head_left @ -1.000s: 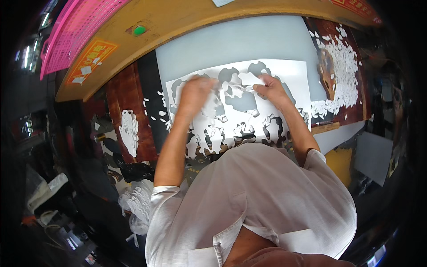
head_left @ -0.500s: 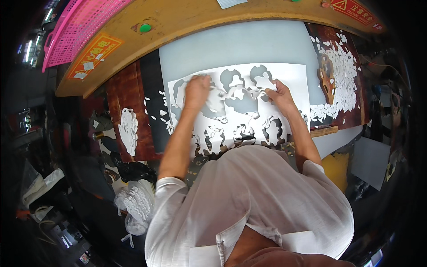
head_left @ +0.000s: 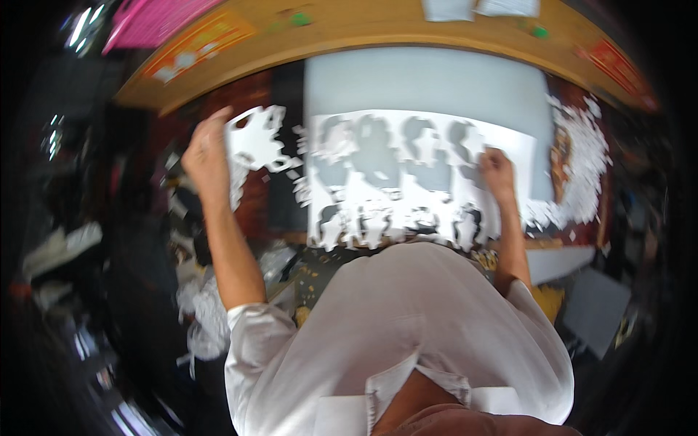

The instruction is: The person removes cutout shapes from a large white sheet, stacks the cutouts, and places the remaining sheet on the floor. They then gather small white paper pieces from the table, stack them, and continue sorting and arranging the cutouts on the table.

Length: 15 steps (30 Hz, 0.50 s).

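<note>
Over the dark red tabletop at the left, my left hand (head_left: 209,154) is closed on a white cut-out piece (head_left: 258,138) with ragged, looping edges. A large white sheet (head_left: 515,142) with rows of punched shapes lies on the pale grey board (head_left: 429,76). Grey board shows through the holes of its far row. My right hand (head_left: 498,173) is curled over the right part of this sheet, its fingers closed. Blur hides whether anything is pinched in them. Partly below the held piece, a stack of white cut-outs (head_left: 236,187) shows on the tabletop.
White scraps (head_left: 590,167) heap at the right around a brown curved tool (head_left: 560,163). A yellow-brown machine beam (head_left: 407,33) with a green button (head_left: 300,19) spans the far side. Upper left is a pink basket (head_left: 156,22); lower left, a plastic bag of white pieces (head_left: 209,316).
My left hand has swung left off the sheet, carrying a white cut-out piece with it. My right hand has drawn slightly nearer, its fingers curled. The head view has shifted.
</note>
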Each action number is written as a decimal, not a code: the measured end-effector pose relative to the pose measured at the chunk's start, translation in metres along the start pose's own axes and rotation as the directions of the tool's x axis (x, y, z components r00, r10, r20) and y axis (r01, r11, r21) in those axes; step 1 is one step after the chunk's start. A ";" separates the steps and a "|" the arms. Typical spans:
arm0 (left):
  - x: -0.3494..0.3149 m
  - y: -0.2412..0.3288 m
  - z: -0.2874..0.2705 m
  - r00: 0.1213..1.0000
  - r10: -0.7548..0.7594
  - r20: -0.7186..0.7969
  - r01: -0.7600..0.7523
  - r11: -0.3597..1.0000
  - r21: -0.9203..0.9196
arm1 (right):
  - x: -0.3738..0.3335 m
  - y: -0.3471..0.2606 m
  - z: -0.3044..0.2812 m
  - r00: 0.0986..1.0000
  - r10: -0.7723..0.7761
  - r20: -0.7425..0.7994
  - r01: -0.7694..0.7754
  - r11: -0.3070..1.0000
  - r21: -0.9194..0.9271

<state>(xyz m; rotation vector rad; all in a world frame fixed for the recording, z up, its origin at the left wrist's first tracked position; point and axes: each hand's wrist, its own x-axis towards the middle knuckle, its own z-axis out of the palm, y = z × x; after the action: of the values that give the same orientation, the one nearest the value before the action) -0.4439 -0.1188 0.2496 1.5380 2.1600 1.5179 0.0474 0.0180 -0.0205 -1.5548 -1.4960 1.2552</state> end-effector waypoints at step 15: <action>0.021 -0.108 -0.132 0.942 0.270 0.201 -0.334 0.820 0.464 | -0.029 -0.008 -0.009 0.998 -0.065 -0.013 0.051 0.875 -0.482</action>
<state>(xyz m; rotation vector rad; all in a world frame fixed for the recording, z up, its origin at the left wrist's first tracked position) -0.6002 -0.1901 0.2442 2.1589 2.4413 0.9134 0.0554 -0.0075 -0.0046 -1.8070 -1.9244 0.8532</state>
